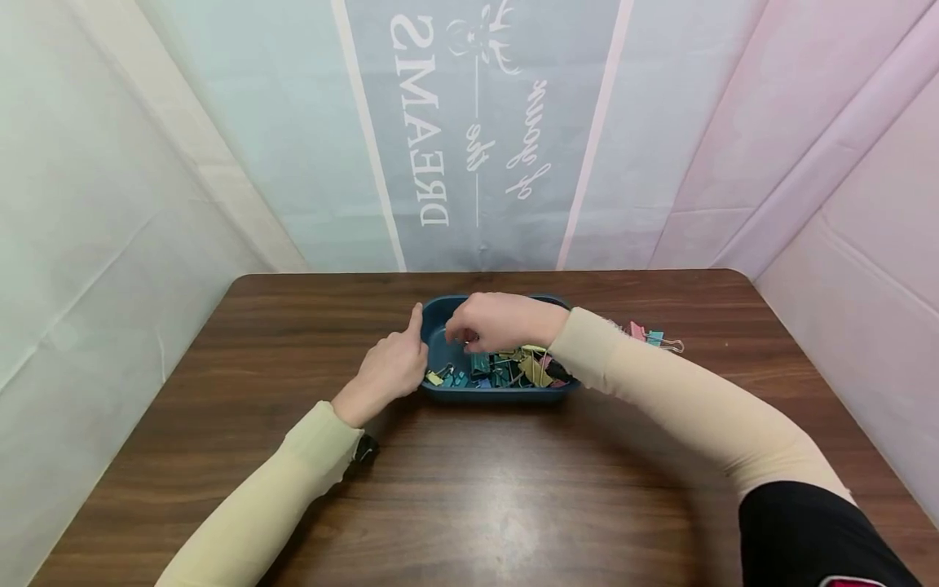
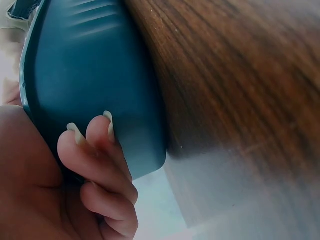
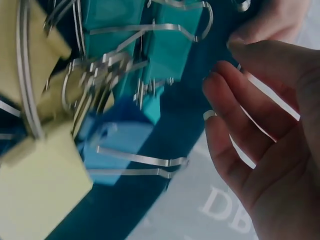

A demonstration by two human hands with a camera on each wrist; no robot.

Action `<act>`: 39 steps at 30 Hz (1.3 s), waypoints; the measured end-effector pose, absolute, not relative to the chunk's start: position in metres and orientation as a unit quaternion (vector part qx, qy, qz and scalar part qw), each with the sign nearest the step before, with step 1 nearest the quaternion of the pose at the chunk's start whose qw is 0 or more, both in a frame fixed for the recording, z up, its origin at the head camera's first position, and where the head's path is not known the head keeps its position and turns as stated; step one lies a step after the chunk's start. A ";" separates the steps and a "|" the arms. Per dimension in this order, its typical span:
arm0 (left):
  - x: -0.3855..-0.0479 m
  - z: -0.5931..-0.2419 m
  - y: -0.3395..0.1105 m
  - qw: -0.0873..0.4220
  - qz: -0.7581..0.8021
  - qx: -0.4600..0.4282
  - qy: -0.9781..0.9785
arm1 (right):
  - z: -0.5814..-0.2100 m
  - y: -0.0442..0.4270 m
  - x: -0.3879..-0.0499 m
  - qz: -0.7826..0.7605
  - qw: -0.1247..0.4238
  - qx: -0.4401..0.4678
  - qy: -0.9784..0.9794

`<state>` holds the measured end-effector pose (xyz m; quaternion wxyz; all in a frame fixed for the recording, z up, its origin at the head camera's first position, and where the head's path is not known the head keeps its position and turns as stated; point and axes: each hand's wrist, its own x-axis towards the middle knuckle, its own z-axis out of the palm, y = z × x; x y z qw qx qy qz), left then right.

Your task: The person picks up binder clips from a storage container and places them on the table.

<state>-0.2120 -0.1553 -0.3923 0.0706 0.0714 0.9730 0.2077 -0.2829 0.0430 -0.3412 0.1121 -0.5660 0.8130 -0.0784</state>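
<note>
Your right hand (image 1: 506, 319) hangs over the left half of the bin, fingers bent, thumb close to the forefinger. Whether anything small is pinched there, I cannot tell. Your left hand (image 1: 396, 364) holds the bin (image 1: 502, 395) by its left end, fingers curled against the outer wall.

Bin's long axis: left to right across your front; your right forearm crosses its right end at a slant.

Key relation: clips lie on your side of the right fingertips, not beyond them. Small blue clips (image 1: 460, 380) and a yellow clip (image 1: 434, 378) sit nearward and slightly left, along the near wall. Left hand is closer to these, but occupied at the wall. A larger teal clip (image 1: 480, 364) lies just nearward of the right fingers; the thick of the pile runs rightward from it, toward your wrist. Reaching the small ones probably calls for a short draw back and down.
</note>
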 end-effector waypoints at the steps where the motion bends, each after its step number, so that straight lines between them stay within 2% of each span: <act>1: -0.212 -0.392 -0.155 0.069 0.204 0.074 0.974 | -0.342 0.040 -0.281 -0.072 0.117 -0.568 0.812; 15: -0.210 -0.392 -0.156 0.068 0.200 0.077 0.974 | -0.371 0.005 -0.268 -0.033 0.196 -0.558 0.806; 25: -0.215 -0.393 -0.156 0.061 0.202 0.083 0.974 | -0.379 0.006 -0.267 -0.048 0.196 -0.548 0.812; 32: -0.215 -0.393 -0.156 0.068 0.200 0.083 0.974 | -0.379 0.009 -0.266 -0.035 0.174 -0.556 0.812; 39: -0.216 -0.392 -0.156 0.069 0.197 0.089 0.974 | -0.374 0.013 -0.269 -0.050 0.193 -0.557 0.806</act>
